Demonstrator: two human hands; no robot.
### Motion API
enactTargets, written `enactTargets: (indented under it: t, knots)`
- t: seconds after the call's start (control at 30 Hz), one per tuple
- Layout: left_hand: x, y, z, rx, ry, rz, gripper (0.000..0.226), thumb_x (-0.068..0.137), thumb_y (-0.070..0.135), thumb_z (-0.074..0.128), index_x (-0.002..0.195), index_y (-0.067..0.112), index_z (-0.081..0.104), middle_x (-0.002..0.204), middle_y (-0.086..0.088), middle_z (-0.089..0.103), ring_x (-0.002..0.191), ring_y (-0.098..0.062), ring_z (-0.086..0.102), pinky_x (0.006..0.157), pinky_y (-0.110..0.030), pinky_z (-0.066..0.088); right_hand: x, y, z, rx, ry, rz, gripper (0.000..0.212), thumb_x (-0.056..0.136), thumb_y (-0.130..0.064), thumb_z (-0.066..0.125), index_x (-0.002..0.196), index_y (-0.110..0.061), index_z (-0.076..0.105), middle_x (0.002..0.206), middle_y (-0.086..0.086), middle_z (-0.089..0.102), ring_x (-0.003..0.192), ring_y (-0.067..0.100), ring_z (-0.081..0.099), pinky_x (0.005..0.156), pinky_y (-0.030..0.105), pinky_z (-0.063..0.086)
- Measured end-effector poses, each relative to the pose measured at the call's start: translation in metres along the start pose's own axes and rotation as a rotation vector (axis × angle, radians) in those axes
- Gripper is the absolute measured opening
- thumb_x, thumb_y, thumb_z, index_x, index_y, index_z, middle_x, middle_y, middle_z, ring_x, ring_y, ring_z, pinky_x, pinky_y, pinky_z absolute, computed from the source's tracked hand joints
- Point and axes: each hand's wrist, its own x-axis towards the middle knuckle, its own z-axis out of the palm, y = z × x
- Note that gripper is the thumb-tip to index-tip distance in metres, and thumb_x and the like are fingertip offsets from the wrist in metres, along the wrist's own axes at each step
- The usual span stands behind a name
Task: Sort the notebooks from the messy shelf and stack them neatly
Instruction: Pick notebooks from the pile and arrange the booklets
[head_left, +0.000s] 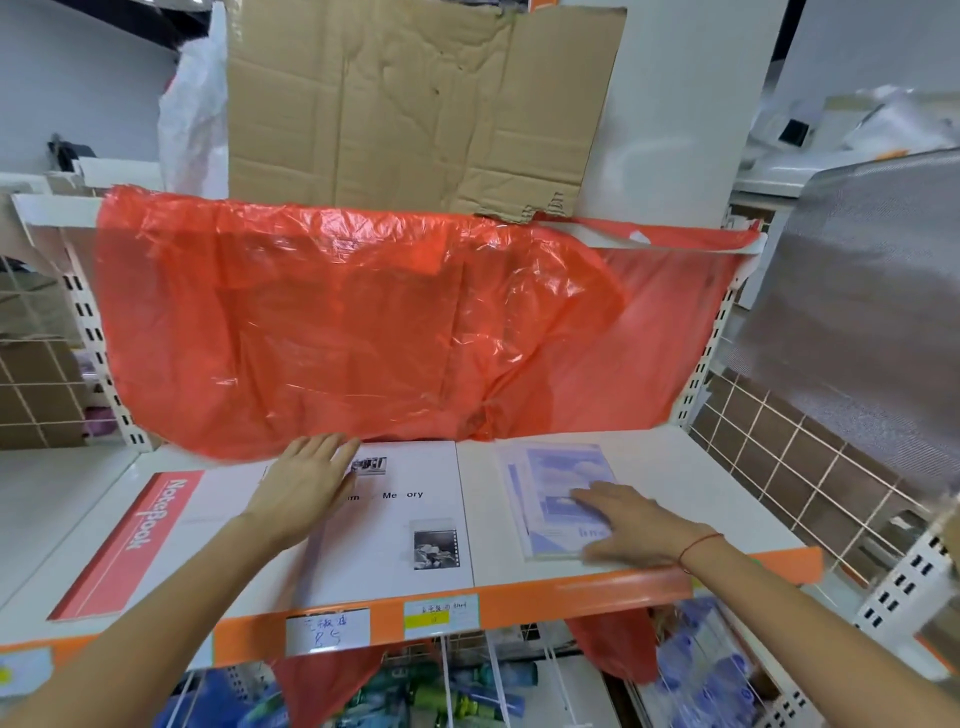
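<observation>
Three notebooks lie flat on the white shelf (675, 478). A large white notebook (410, 525) with small black-and-white photos sits in the middle. My left hand (301, 483) rests flat on its upper left part, fingers straight. To the left lies a red notebook (140, 540) with white lettering. On the right is a small stack of pale blue sky-print notebooks (558, 488). My right hand (623, 525) presses on that stack's lower right corner with straight fingers.
A red plastic sheet (337, 322) hangs from the upper shelf down to the back of this one. Flattened cardboard (415, 104) stands above. An orange price rail (519, 597) edges the shelf front. Wire grids flank both sides; packaged goods hang below.
</observation>
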Motion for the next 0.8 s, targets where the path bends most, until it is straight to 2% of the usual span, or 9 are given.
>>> enactTargets:
  t: [0.07,0.13,0.27,0.37,0.43,0.7,0.8]
  knots:
    - [0.004,0.004,-0.001,0.001,-0.011,0.004,0.044,0.085,0.029,0.036,0.106,0.002,0.064,0.098,-0.015,0.068,0.084,-0.031,0.066,0.074,-0.038,0.05,0.004,-0.008,0.005,0.008,-0.109,-0.019,0.093,0.077,-0.058,0.062,0.148,-0.041,0.005,0.158,0.0,-0.003,0.145,0.025,-0.002,0.114,0.055,0.017]
    - [0.005,0.005,-0.001,0.002,-0.023,0.004,0.045,0.085,0.03,0.036,0.107,0.003,0.064,0.1,-0.015,0.068,0.085,-0.03,0.066,0.072,-0.038,0.052,0.011,-0.012,0.01,0.068,-0.112,-0.024,0.094,0.077,-0.054,0.065,0.147,-0.045,0.003,0.158,0.0,-0.008,0.145,0.026,-0.008,0.115,0.054,0.015]
    - [0.004,0.0,0.001,-0.004,-0.027,0.004,0.041,0.085,0.03,0.036,0.11,0.006,0.059,0.102,-0.014,0.068,0.086,-0.03,0.066,0.077,-0.041,0.051,0.022,-0.011,0.014,0.139,-0.07,-0.064,0.084,0.082,-0.044,0.065,0.146,-0.046,0.012,0.159,-0.001,-0.003,0.145,0.026,-0.006,0.115,0.05,0.014]
    - [0.001,-0.004,0.003,0.001,-0.017,0.006,0.041,0.085,0.029,0.036,0.11,0.007,0.06,0.102,-0.013,0.067,0.087,-0.029,0.066,0.084,-0.039,0.036,0.023,-0.012,0.013,0.129,-0.062,-0.093,0.08,0.084,-0.037,0.066,0.147,-0.043,0.016,0.158,-0.001,0.001,0.145,0.023,-0.001,0.116,0.045,0.015]
    - [-0.001,-0.008,0.002,-0.004,-0.032,-0.002,0.041,0.086,0.029,0.036,0.11,0.007,0.06,0.102,-0.012,0.067,0.088,-0.029,0.065,0.085,-0.038,0.032,0.023,-0.013,0.011,0.128,-0.052,-0.099,0.078,0.084,-0.035,0.067,0.147,-0.04,0.02,0.158,-0.001,0.003,0.145,0.022,0.002,0.116,0.043,0.015]
    - [-0.002,-0.017,-0.007,-0.044,-0.05,-0.023,0.038,0.084,0.028,0.036,0.112,0.008,0.054,0.1,-0.012,0.067,0.089,-0.028,0.065,0.083,-0.038,0.032,0.018,0.003,0.013,0.223,-0.033,-0.081,0.075,0.082,-0.032,0.069,0.14,-0.048,0.024,0.157,-0.009,0.007,0.144,0.015,0.006,0.116,0.038,0.016]
    - [0.0,-0.017,-0.007,-0.029,-0.07,-0.029,0.042,0.083,0.028,0.036,0.11,0.006,0.059,0.1,-0.012,0.067,0.09,-0.029,0.065,0.083,-0.038,0.031,0.013,0.003,0.013,0.196,-0.022,-0.074,0.075,0.083,-0.029,0.068,0.143,-0.044,0.025,0.157,-0.008,0.008,0.144,0.016,0.007,0.116,0.036,0.016]
